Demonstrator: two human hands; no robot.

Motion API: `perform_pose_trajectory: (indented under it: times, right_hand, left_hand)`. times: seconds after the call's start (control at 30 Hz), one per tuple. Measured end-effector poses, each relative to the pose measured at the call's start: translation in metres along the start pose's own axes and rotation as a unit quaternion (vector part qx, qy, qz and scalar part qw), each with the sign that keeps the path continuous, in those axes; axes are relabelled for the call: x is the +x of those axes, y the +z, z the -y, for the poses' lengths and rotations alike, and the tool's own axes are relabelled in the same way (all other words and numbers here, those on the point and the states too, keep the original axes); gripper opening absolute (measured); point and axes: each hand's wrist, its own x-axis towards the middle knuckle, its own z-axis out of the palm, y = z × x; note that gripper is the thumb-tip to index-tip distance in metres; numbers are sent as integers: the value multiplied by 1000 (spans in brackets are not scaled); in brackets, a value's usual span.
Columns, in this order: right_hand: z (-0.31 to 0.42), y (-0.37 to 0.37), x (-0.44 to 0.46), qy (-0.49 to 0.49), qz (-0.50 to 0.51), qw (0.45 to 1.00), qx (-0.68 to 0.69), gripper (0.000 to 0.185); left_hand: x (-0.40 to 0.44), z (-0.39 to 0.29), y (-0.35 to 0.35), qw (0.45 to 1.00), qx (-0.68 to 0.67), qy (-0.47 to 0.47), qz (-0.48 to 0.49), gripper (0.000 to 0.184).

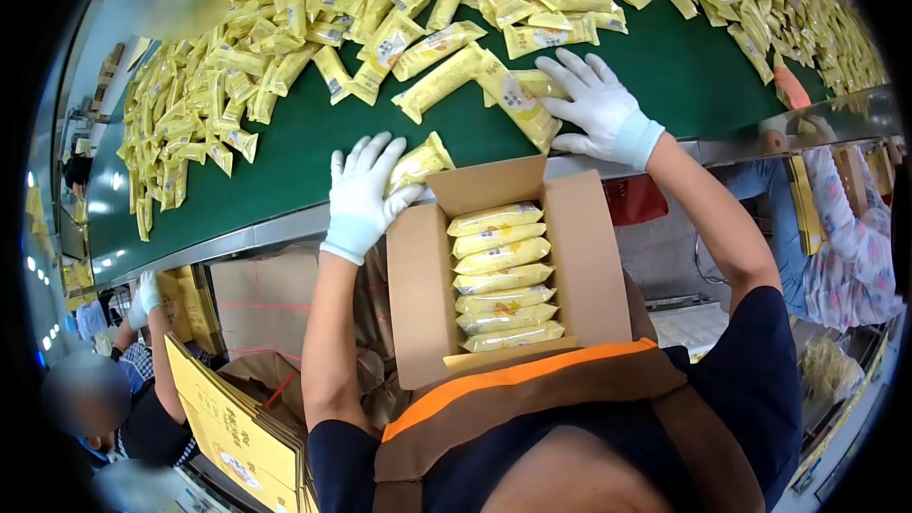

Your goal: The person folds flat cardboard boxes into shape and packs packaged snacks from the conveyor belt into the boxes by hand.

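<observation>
My left hand [361, 192], in a white glove, has a yellow snack packet [422, 163] between its thumb and fingers at the edge of the green belt [313, 147]. My right hand [603, 114], also gloved, lies with fingers spread against the end of another yellow packet [518, 100], which overlaps neighbouring packets. Between my forearms, against my apron, stands an open cardboard box [591, 266] with its flaps folded out. Inside it a row of several yellow packets [503, 280] lies stacked one behind another.
Heaps of yellow packets [285, 28] cover the far and left belt, with more [750, 0] at right. A metal rail [256, 236] edges the belt. Flat yellow cartons [233, 427] stand at lower left. Co-workers are at left [142, 399] and right [845, 237].
</observation>
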Motion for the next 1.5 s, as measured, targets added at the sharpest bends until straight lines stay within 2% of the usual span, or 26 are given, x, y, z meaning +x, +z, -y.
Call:
perform_pose_trajectory:
  times: [0.1, 0.13, 0.2, 0.23, 0.3, 0.33, 0.37, 0.43, 0.47, 0.5, 0.57, 0.63, 0.67, 0.77, 0.83, 0.9, 0.97, 1.07, 1.17, 1.2, 1.27, 1.33, 1.37, 1.4, 1.43, 1.5]
  right_hand:
    - [15, -11, 22, 139, 38, 961, 237, 49]
    - [23, -1, 29, 123, -34, 969, 211, 49]
    - [43, 21, 52, 128, 18, 976, 174, 55]
    - [48, 34, 60, 130, 55, 981, 136, 56]
    - [47, 29, 68, 123, 104, 964, 210, 53]
    - [42, 22, 67, 133, 212, 936, 247, 48]
    - [38, 23, 59, 128, 203, 930, 279, 47]
    - [29, 26, 41, 112, 188, 917, 335, 45]
    - [29, 29, 41, 145, 146, 919, 337, 48]
    - [32, 24, 46, 140, 127, 922, 339, 49]
    - [40, 12, 65, 130, 84, 928, 340, 52]
    - [49, 19, 85, 27, 160, 953, 258, 58]
    - [50, 37, 93, -19, 195, 958, 208, 59]
    - [46, 41, 88, -106, 181, 968, 140, 47]
    - [27, 36, 63, -94, 182, 963, 176, 41]
    - [15, -4, 38, 87, 194, 931, 297, 36]
    - [-3, -22, 33, 197, 143, 927, 286, 38]
    - [-22, -15, 51, 107, 15, 979, 175, 47]
    - [-41, 24, 68, 67, 121, 986, 95, 49]
    - [-42, 29, 65, 102, 103, 980, 138, 50]
    - [-42, 35, 53, 68, 4, 992, 110, 43]
    - [-33, 35, 39, 36, -79, 994, 74, 41]
    - [-27, 29, 31, 38, -36, 995, 83, 40]
    - [-23, 18, 22, 41, 7, 995, 90, 41]
    - [-21, 11, 12, 45, 52, 993, 98, 41]
    - [-15, -1, -1, 35, 29, 995, 90, 52]
  left_hand:
    - [13, -17, -13, 997, 41, -18, 60, 56]
    - [22, -24, -21, 992, 46, -47, 104, 55]
    - [27, -26, -24, 994, 41, -37, 92, 50]
    - [27, -26, -29, 995, 28, -59, 72, 50]
    - [28, -26, -38, 995, 0, -100, 29, 49]
    - [26, -16, -35, 994, -36, -101, -29, 48]
    - [23, -1, -29, 990, -83, -83, -84, 48]
    - [34, 5, -23, 950, -229, -172, -122, 50]
    - [49, 0, -26, 962, -189, -136, -143, 50]
    - [68, -2, -27, 957, -232, -147, -93, 51]
    - [102, -2, -4, 967, -216, -62, -119, 52]
    - [136, -3, 12, 995, -87, -40, -34, 56]
    - [150, -15, 11, 992, -9, -107, 67, 60]
    - [155, -13, 10, 990, 44, -80, 104, 65]
    - [137, 13, 11, 991, 2, -80, 110, 66]
    - [115, 30, 7, 990, -20, -96, 104, 67]
    - [99, 32, -1, 989, -26, -116, 84, 68]
    - [103, 5, -9, 987, 16, -129, 95, 67]
    - [99, 24, 0, 989, -1, -124, 87, 64]
    - [96, 30, 1, 987, -41, -123, 99, 63]
    - [88, 42, 5, 985, -122, -72, 99, 60]
    - [89, 11, -12, 986, -33, -86, 138, 60]
    - [90, 0, -19, 983, 14, -90, 157, 60]
    - [84, 3, -11, 993, 49, -39, 101, 63]
    - [77, 3, -3, 993, 67, -44, 82, 63]
    - [69, -17, -1, 993, 102, -52, 43, 64]
